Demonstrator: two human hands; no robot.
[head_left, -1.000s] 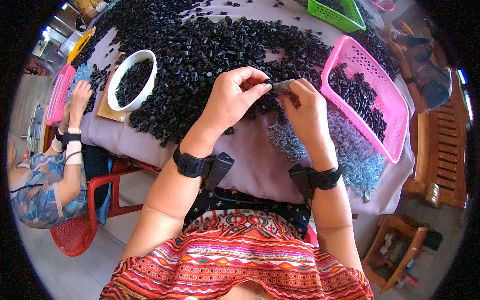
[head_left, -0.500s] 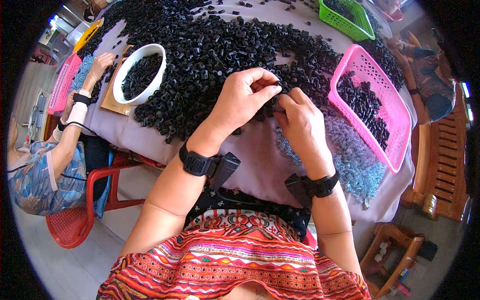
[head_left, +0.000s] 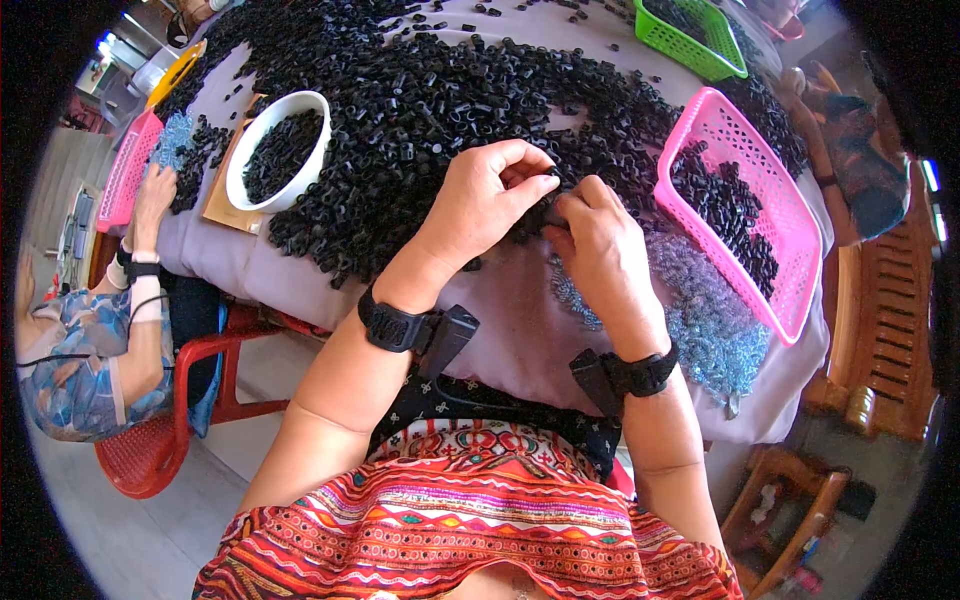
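Note:
My left hand [head_left: 485,195] is closed in a pinch on a small black plastic piece [head_left: 554,173], partly hidden by the fingertips. Close beside it, my right hand [head_left: 605,250] has its thumb and fingers pressed together; what lies between them is hidden. Both hands are over the near edge of a wide pile of small black plastic pieces [head_left: 440,100]. Under and beside my right hand spreads a heap of small bluish, clear coil-like pieces [head_left: 710,325]. A pink slotted basket [head_left: 800,255], partly filled with black pieces, stands to its right.
A white oval bowl [head_left: 235,175] of black pieces sits left on a brown board [head_left: 215,205]. At the far right is a green basket [head_left: 690,50]. A co-worker's hand [head_left: 155,195] is near another pink basket [head_left: 128,175]. A red chair [head_left: 180,400] stands left of me.
My hands have hardly moved, still pinched close together. At the left, the co-worker's hand has drawn back toward the table edge, beside the bluish pieces.

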